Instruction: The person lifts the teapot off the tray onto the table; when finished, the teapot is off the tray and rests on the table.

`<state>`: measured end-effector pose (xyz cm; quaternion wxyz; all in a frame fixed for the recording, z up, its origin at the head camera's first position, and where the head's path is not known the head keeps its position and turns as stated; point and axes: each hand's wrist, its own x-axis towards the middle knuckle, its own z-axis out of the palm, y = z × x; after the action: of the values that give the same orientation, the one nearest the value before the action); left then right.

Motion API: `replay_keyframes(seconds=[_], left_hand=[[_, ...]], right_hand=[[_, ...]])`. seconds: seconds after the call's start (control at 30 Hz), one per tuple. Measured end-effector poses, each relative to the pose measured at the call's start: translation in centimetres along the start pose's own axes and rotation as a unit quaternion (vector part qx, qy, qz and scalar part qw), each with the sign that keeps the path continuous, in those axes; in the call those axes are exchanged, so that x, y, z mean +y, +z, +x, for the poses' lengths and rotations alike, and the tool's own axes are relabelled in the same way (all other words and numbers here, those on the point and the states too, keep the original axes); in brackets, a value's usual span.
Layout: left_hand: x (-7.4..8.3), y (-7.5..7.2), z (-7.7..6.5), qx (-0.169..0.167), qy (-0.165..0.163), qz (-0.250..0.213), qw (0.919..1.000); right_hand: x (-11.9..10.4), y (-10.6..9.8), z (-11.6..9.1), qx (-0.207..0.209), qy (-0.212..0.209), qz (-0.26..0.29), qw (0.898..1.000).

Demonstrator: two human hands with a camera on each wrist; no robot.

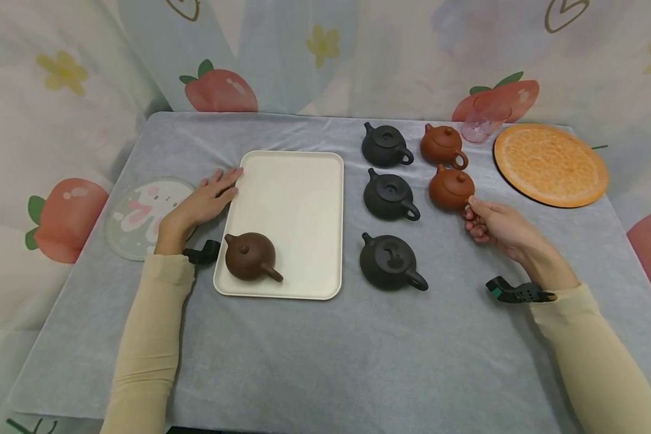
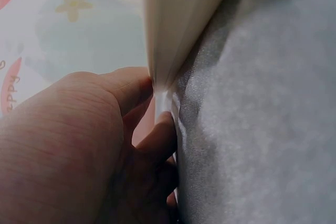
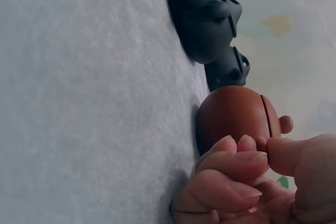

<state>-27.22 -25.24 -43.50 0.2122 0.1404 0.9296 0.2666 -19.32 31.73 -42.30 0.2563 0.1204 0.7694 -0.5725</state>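
My right hand (image 1: 496, 229) pinches the handle of a reddish-brown clay teapot (image 1: 449, 187) between thumb and fingers. The handle is mostly hidden by the fingers. In the right wrist view this teapot (image 3: 236, 116) stands upright on the cloth, its lid and round knob in place. My left hand (image 1: 206, 202) lies along the left rim of a cream tray (image 1: 304, 217), fingers extended, thumb and fingertips at its edge. In the left wrist view the thumb meets the tray's wall (image 2: 178, 19). A dark brown teapot (image 1: 249, 256) sits in the tray's near left corner.
Three black teapots, the far (image 1: 385, 144), middle (image 1: 390, 196) and near (image 1: 389, 262), stand right of the tray. Another reddish-brown teapot (image 1: 442, 144) is behind the held one. A pink glass (image 1: 477, 128) and an orange round mat (image 1: 550, 163) lie back right; a rabbit mat (image 1: 132, 232) lies left.
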Motion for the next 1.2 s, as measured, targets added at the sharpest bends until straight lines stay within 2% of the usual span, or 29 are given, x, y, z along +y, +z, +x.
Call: replay_keyframes(seconds=[0.13,0.4,0.77,0.97,1.2], left_hand=[[-0.1,0.1,0.1,-0.002,0.0,0.001,1.0],[0.1,0.0,0.3,0.001,-0.013,-0.004,0.9999],[-0.2,0.0,0.4,0.004,-0.005,-0.006,1.0],[-0.2,-0.1,0.3,0.002,-0.002,-0.003,1.0],[-0.2,-0.1,0.1,0.0,0.006,0.001,1.0]], right_hand=[[0.0,0.2,-0.2,0.014,0.009,-0.016,1.0],[0.3,0.3,-1.2,0.021,-0.005,-0.057,0.998],[-0.2,1.0,-3.0,0.079,-0.027,-0.076,0.994],[-1.2,2.1,-3.9,0.085,-0.031,-0.144,0.985],[-2.2,3.8,-5.1,0.069,-0.046,-0.153,0.985]])
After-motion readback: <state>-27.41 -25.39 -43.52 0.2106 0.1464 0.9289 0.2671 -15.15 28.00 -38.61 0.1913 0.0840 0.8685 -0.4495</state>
